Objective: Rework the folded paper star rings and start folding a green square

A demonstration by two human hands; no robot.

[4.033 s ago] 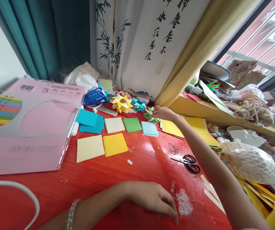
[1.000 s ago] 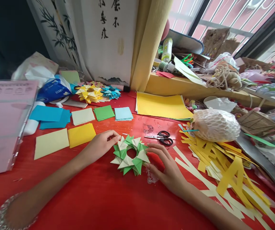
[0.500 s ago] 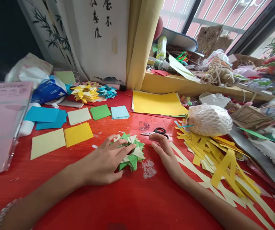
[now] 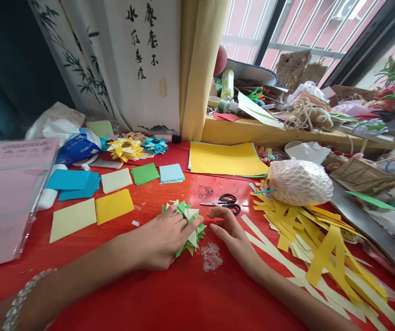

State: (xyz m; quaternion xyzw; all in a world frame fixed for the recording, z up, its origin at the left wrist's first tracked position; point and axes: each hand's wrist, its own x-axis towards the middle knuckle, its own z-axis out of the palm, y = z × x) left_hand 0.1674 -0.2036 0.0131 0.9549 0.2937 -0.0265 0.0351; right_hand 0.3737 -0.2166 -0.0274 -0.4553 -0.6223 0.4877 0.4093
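Note:
A green and cream folded-paper star ring sits on the red table, partly hidden under my left hand. The fingers of that hand curl over its top and left side, gripping it. To its right, my right hand hovers with thumb and fingers apart and nothing between them. Just beyond my right fingertips lie small black-handled scissors. A little heap of clear scraps rests between the ring and my right wrist.
Coloured paper stacks, including yellow rectangles and blue sheets, lie at left. Yellow and blue finished paper rings stand behind them. Cut yellow strips and a net-wrapped fruit occupy the right. Large yellow sheets lie at the back.
The view has tilted upward, so things sit lower in it. My left hand has closed further over the paper ring, which now looks more tilted. My right hand remains beside it.

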